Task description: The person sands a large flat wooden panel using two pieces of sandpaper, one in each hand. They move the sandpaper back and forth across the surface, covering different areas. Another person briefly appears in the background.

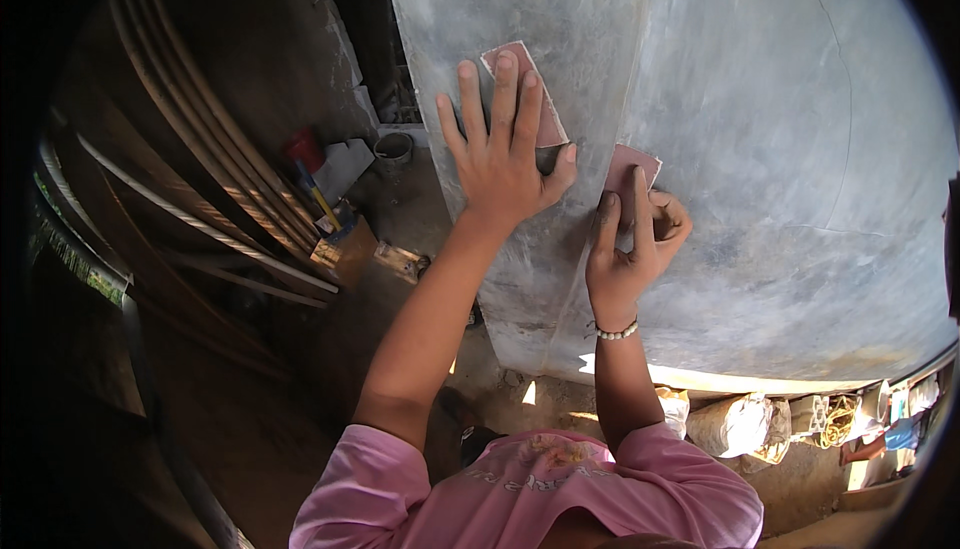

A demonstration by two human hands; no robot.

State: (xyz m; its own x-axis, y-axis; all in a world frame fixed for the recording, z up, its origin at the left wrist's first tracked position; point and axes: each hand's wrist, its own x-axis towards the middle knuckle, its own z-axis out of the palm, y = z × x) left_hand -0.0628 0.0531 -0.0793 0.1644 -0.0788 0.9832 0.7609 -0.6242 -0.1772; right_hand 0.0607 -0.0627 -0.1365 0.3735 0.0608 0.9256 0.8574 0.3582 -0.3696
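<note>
A piece of reddish-brown sandpaper point(549, 124) with pale edges lies against the grey plastered wall point(750, 99). My left hand point(500, 174) is laid over it, fingers stretched out and spread, thumb out to the side past its lower corner. Lower and to the right, just past a vertical corner line in the wall, is a second, smaller-looking piece of sandpaper point(630, 157). My right hand point(625, 264) holds this one, index finger extended on its face, thumb at its left side, the other fingers curled. A beaded bracelet point(616, 332) circles my right wrist.
Long poles point(190, 99) lean at the left. Beyond them stand a red bucket point(304, 149), a grey bucket point(393, 149) and a cardboard box point(345, 249) on the floor. Plastic bags point(735, 424) and a yellow coil point(840, 421) lie along the lower right.
</note>
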